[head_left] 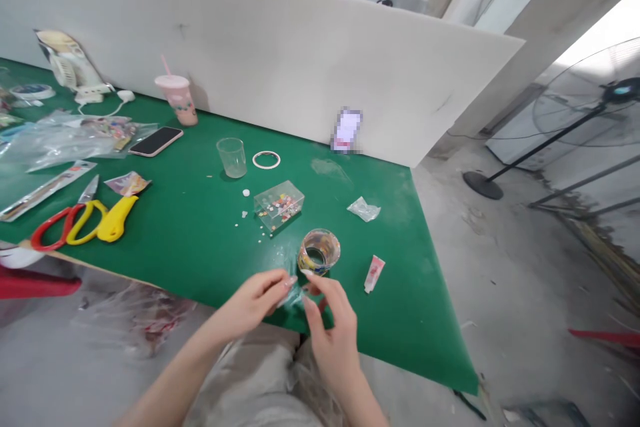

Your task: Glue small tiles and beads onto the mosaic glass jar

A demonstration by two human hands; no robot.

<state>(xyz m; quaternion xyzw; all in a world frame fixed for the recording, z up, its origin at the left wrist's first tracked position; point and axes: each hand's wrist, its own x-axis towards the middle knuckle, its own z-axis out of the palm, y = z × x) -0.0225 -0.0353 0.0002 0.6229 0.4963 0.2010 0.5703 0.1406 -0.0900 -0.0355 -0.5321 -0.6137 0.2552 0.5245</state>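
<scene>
My left hand [260, 300] and my right hand [333, 323] meet at the near edge of the green table [200, 247]. Both pinch a small clear plastic wrapper [299, 295] between their fingertips. Just beyond them stands a small clear cup [319, 251] with colourful bits inside. A clear plastic box [279, 204] of small colourful pieces sits a little farther back, with tiny white beads [245, 213] scattered to its left. A small pink tube [374, 273] lies to the right of the cup.
An empty clear cup [232, 157], a white ring [266, 159], a pink drink cup [177, 99], a phone [156, 141], red and yellow scissors [65, 223], a yellow cutter [117, 219] and plastic bags [60, 137] lie on the table. A white partition [280, 60] backs it. A floor fan [595, 113] stands right.
</scene>
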